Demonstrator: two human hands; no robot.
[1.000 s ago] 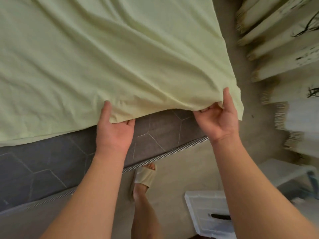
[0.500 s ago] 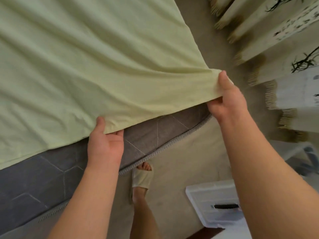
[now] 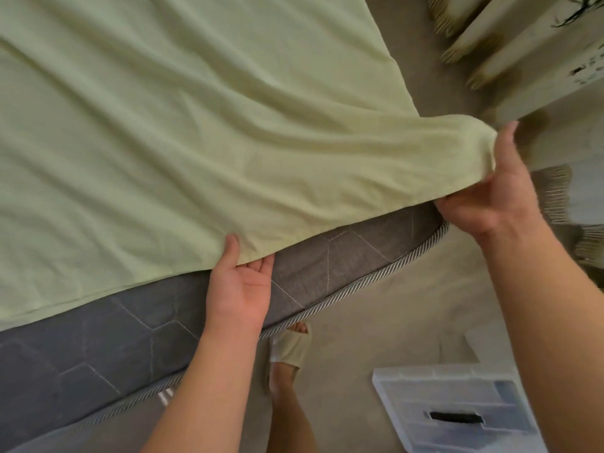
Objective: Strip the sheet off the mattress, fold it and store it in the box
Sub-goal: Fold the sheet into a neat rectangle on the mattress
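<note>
I am holding the pale green sheet [image 3: 196, 142] with both hands along the near edge of the mattress [image 3: 114, 348]. My left hand [image 3: 240, 289] is pinching the hem partway along that edge: the thumb is lying on top of the cloth and the fingers are tucked beneath it, palm turned up. My right hand [image 3: 490, 197] is gripping the sheet's corner at the near right corner of the mattress, with the cloth bunched in a soft roll over my curled fingers and the thumb pointing up behind it.

The corner of the sheet is lifting clear of the mattress, and the hem between my two hands is hanging in a raised curve. Below it the grey quilted side panel and the striped piping along the mattress edge are showing. The rest of the sheet is lying creased across the top of the mattress, and to the left of my left hand its hem is resting along the near edge.

The white plastic box [image 3: 457, 413], which has a dark slot handle, is sitting on the beige floor [image 3: 392, 305] off the near right corner of the mattress, partly behind my right forearm. My foot in a pale sandal [image 3: 291, 348] is standing just beside the near edge. Fringed curtains [image 3: 510, 44] are hanging beyond the right side.
</note>
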